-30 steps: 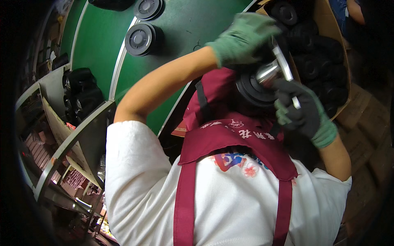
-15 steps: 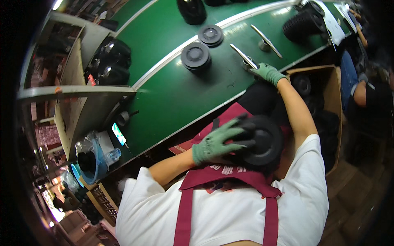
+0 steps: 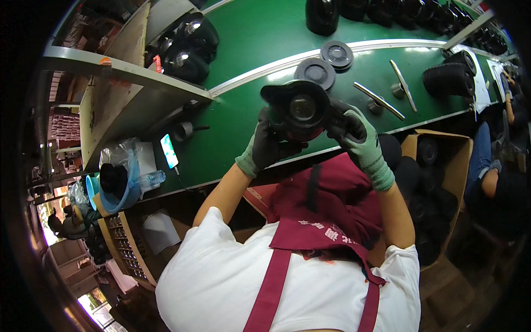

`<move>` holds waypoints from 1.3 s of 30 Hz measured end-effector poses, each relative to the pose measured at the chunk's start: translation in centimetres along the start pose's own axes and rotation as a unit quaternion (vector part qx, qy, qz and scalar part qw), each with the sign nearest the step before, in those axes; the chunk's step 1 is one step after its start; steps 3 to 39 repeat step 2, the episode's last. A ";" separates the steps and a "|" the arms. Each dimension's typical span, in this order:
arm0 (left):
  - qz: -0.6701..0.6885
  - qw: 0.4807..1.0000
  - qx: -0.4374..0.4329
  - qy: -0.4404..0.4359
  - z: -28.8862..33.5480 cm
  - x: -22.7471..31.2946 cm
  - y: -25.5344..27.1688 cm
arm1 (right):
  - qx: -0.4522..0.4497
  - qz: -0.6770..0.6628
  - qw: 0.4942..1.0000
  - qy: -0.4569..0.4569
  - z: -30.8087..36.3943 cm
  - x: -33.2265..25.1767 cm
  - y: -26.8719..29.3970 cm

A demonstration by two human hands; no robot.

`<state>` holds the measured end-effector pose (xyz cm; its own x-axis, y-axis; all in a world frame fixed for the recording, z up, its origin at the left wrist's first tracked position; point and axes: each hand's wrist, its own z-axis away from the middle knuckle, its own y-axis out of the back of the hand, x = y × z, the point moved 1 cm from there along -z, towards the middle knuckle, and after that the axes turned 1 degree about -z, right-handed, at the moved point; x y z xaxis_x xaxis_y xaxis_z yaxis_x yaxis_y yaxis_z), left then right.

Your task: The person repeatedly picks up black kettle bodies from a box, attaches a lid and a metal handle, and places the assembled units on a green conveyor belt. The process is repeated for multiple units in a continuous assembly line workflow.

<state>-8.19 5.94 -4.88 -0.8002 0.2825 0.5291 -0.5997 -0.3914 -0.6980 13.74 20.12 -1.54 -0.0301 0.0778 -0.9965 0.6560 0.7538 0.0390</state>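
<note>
A black, glossy jug-like vessel [image 3: 287, 105] with a flared rim is held up over the near edge of the green bench. A pale round disc shows inside it; its exact kind is unclear. My left hand [image 3: 266, 145], in a green glove with dark fingers, grips the vessel's left side. On the opposite side my right hand [image 3: 349, 133], gloved alike, is closed around it. Just beyond the vessel lie two round black ridged discs [image 3: 337, 54], the nearer one partly hidden by it. Two T-shaped metal tools [image 3: 379, 100] rest to the right.
Glossy black vessels [image 3: 322, 15] line the bench's far side. Dark ribbed cylinders [image 3: 449, 78] lie at right. A cardboard box [image 3: 464, 160] of black parts stands by my right arm. At left are a lit phone [image 3: 168, 150], a blue basin [image 3: 126, 195] and a metal shelf frame [image 3: 127, 72].
My right hand has left a metal tool and my left hand the round black piece at my lap. Both hands now hold the black vessel over the bench edge. The view has shifted.
</note>
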 end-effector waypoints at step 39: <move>-0.220 0.966 0.133 0.031 1.7 2.6 -0.8 | 0.016 -0.212 0.966 -0.146 -0.8 1.0 -1.4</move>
